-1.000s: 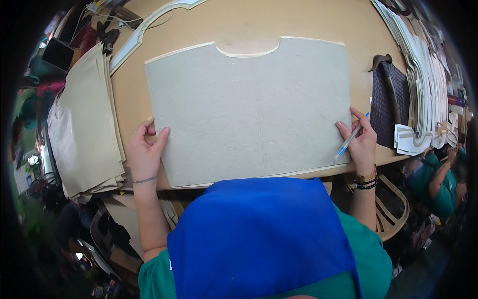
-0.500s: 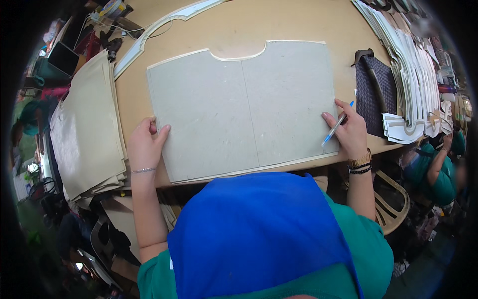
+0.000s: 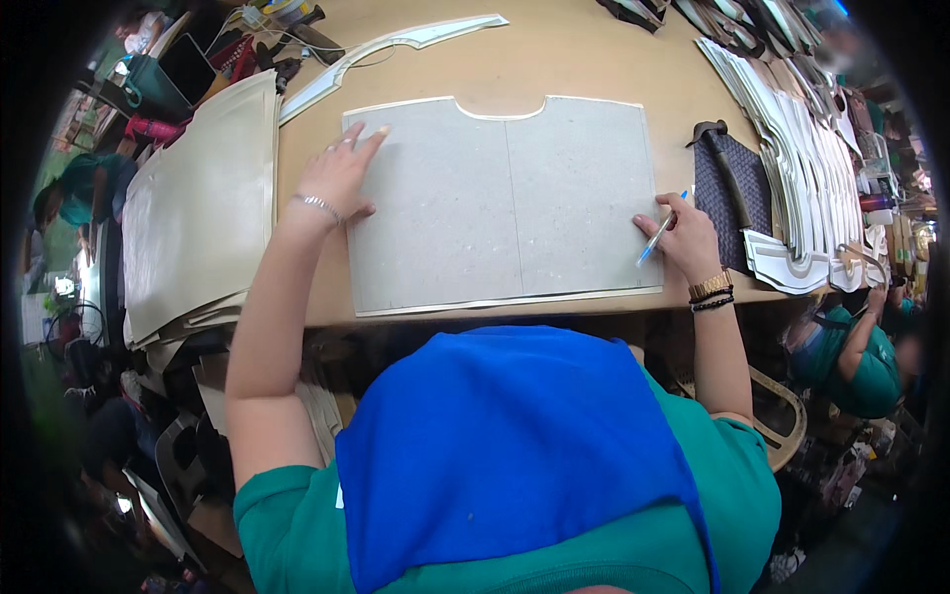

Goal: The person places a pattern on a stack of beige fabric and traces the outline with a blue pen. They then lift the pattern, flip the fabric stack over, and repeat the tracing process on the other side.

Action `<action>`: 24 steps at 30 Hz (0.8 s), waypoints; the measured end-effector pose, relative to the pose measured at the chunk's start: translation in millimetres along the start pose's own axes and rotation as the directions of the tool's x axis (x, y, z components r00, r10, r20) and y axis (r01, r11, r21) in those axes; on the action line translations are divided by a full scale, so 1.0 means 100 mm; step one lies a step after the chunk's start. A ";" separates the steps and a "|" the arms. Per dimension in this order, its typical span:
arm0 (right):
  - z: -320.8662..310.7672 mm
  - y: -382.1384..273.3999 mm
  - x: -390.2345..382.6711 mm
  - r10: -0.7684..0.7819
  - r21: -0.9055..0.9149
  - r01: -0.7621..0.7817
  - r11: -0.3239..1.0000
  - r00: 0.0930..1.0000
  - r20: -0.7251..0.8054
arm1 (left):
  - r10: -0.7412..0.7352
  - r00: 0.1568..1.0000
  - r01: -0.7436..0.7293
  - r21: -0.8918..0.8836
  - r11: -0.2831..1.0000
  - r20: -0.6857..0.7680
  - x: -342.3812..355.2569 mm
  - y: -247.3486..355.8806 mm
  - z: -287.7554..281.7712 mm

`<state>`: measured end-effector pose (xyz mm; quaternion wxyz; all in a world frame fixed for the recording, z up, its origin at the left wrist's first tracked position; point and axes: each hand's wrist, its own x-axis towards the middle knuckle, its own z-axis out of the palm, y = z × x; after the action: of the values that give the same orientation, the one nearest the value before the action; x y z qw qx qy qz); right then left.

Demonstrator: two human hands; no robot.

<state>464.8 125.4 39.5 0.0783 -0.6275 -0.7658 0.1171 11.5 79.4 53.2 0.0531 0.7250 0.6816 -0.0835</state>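
Where the bench (image 3: 574, 59) begins on the left, a stack of cream sheets (image 3: 203, 223) overhangs the near edge. Just right of it, a curved white strip (image 3: 426, 38) runs along the bench behind the work. The left hand (image 3: 341, 178) is spread over the upper left corner of a grey panel (image 3: 445, 218); whether its fingertips press down, I cannot tell. The panel lies flat at the near edge, its notch facing away, a thin line down its middle. At its right edge, the right hand (image 3: 688, 238) pinches a clear-and-blue pen (image 3: 656, 238), thumb over the panel. Beyond are a dark woven piece (image 3: 711, 213), a hammer-like tool (image 3: 734, 186) on it, and stacked white curved pieces (image 3: 792, 168).
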 end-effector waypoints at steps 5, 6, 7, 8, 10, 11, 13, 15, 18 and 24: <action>-0.03 -0.01 -0.01 -0.001 -0.021 0.002 1.000 0.999 0.039 | 0.088 0.921 -0.121 0.065 0.990 0.380 0.35 0.11 -0.23; -0.05 -0.02 -0.01 -0.007 -0.022 0.008 1.000 0.999 0.047 | 0.081 0.922 -0.100 0.030 0.995 0.379 0.37 0.11 -0.24; -0.07 0.00 0.02 -0.004 -0.015 0.005 1.000 0.998 0.067 | 0.079 0.919 -0.082 -0.009 0.997 0.385 0.41 0.10 -0.21; -0.09 0.04 0.06 -0.002 -0.007 0.002 1.000 0.996 0.086 | 0.076 0.917 -0.063 -0.047 0.997 0.391 0.44 0.11 -0.18; -0.08 0.15 0.22 -0.052 0.119 0.052 0.992 0.999 -0.003 | 0.089 0.953 -0.082 -0.036 0.996 0.291 0.49 0.13 -0.10; -0.05 0.19 0.34 -0.098 0.227 0.122 0.966 0.989 -0.113 | 0.089 0.967 -0.084 -0.033 0.996 0.238 0.48 0.15 -0.09; -0.03 0.06 0.58 -0.140 0.414 0.234 0.880 0.959 -0.245 | 0.062 0.950 -0.061 -0.013 0.998 0.307 0.51 0.23 -0.14; 0.08 -0.31 0.84 -0.173 0.610 0.294 0.735 0.952 -0.251 | 0.042 0.942 -0.043 -0.004 0.999 0.333 0.51 0.30 -0.22; 0.45 -0.95 1.20 -0.295 0.793 0.409 0.452 0.907 -0.300 | 0.021 0.943 -0.028 0.016 0.999 0.331 0.52 0.36 -0.27; 1.04 -1.81 1.70 -0.280 0.903 0.308 0.300 0.933 -0.226 | -0.020 0.922 -0.008 0.073 0.997 0.387 0.63 0.44 -0.30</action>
<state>232.4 249.8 -15.1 0.4473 -0.3237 -0.6649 0.5030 60.2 143.6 68.9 0.1600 0.6935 0.6564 -0.2501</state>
